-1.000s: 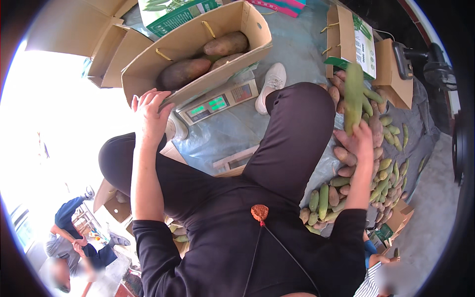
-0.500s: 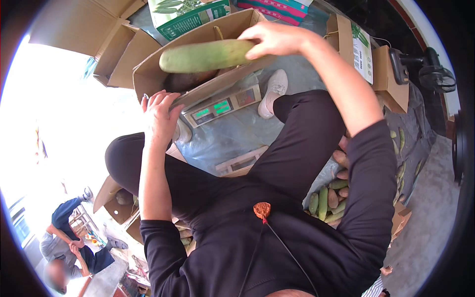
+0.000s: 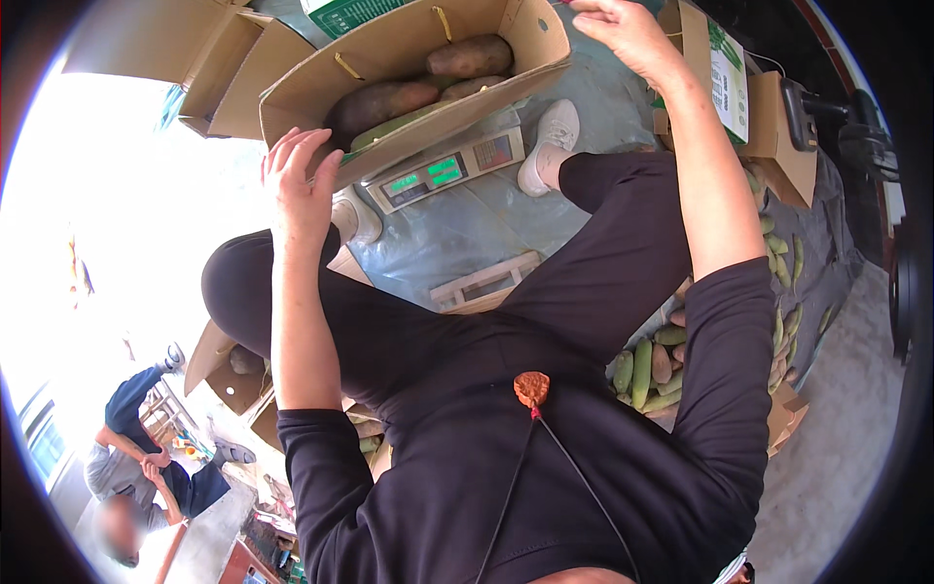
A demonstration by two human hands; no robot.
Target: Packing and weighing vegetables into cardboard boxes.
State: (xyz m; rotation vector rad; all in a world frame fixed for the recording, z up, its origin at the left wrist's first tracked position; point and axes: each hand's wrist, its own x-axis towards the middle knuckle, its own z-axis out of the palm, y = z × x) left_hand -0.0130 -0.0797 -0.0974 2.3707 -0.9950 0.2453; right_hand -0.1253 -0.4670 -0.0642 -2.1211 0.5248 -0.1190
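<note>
A long open cardboard box (image 3: 457,102) rests on a scale (image 3: 448,175) with a lit green display. Inside lie several brownish, thick, elongated vegetables (image 3: 470,56) and a long green gourd (image 3: 389,127), partly hidden by the box's near wall. My left hand (image 3: 300,185) grips the rim at the box's left end, fingers over the edge and thumb on the near side. Past the box's right end my right hand (image 3: 628,39) is raised with its fingers apart, holding nothing that I can see.
More green and brown vegetables (image 3: 642,375) lie beside my right leg. Cartons (image 3: 725,92) and a small black fan (image 3: 864,141) stand at the right. Open cardboard flaps (image 3: 233,73) spread at the far left. Another person (image 3: 146,457) sits at the lower left.
My right hand has let go of the green gourd, which now lies in the box, and has moved off to the right. My left hand stays at the box's left end.
</note>
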